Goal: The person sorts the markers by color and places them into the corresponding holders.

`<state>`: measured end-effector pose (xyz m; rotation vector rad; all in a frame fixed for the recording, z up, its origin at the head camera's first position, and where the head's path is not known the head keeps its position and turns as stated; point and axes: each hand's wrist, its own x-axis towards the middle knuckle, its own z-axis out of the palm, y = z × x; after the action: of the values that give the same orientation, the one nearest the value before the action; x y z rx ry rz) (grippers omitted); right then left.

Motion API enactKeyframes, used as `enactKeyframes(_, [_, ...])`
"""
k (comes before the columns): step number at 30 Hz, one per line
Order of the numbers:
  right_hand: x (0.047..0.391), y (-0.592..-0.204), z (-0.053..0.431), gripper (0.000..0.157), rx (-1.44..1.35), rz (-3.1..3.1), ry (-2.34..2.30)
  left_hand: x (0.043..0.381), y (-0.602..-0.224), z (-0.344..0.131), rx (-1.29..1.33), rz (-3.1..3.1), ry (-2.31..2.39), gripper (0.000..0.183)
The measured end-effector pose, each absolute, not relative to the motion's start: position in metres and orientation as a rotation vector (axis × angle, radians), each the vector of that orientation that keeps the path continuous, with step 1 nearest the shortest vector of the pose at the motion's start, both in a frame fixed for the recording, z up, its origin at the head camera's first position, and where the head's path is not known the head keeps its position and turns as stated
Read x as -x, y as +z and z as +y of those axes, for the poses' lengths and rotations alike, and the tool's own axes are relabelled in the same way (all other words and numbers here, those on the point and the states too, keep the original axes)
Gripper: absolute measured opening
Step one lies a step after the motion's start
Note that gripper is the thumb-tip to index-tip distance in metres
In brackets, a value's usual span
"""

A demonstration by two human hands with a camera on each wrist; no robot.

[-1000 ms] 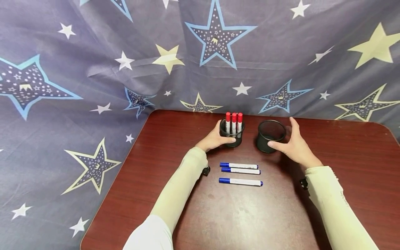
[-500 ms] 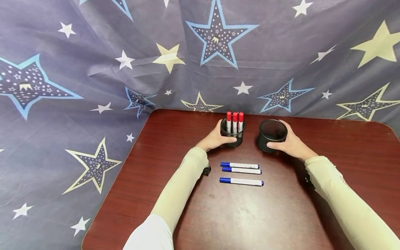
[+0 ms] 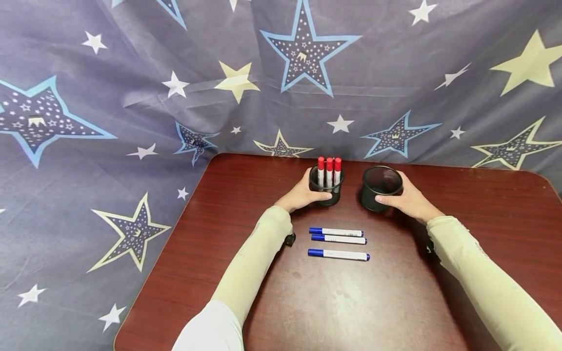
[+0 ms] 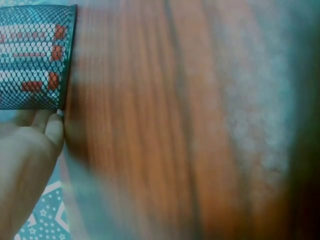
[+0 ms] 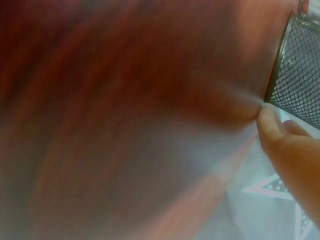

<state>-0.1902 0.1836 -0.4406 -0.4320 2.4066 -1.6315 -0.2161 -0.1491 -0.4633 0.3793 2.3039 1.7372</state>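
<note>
Near the back of the table, my left hand (image 3: pixel 302 193) holds a black mesh pen cup (image 3: pixel 330 197) by its side, thumb across the front. Standing in that cup are three red-capped markers (image 3: pixel 329 171); in the left wrist view they show through the mesh (image 4: pixel 30 60). To its right, my right hand (image 3: pixel 411 199) grips a second black mesh pen cup (image 3: pixel 371 199), with no markers visible inside. The thumb lies on its front and the other fingers are mostly hidden behind it. Three blue-capped markers (image 3: pixel 338 240) lie sideways on the table in front of both cups.
The reddish-brown table (image 3: pixel 210 219) has rounded back corners. Right behind its back edge hangs a grey-blue curtain (image 3: pixel 281 112) printed with stars, which also covers the left side. A small black device (image 3: pixel 290 239) sits at the left wrist.
My right hand has closed its fingers round the right-hand cup, which has since shifted very slightly upward in the view. The left hand and the markers have stayed in place.
</note>
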Motion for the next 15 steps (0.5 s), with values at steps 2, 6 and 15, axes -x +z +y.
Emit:
enactKeyframes(2, [0.191,-0.442,0.189,0.084,0.411,2.420,-1.636,0.216,-0.464,-0.148,-0.380,2.309,1.726,0.091])
enactKeyframes(6, [0.193,-0.445,0.198,0.087,0.359,2.471,-1.623,0.217,-0.465,-0.146,-0.390,2.326,1.709,0.092])
enactKeyframes(15, [0.198,-0.450,0.197,0.087,0.406,2.461,-1.642,0.218,-0.465,-0.149,-0.387,2.321,1.703,0.096])
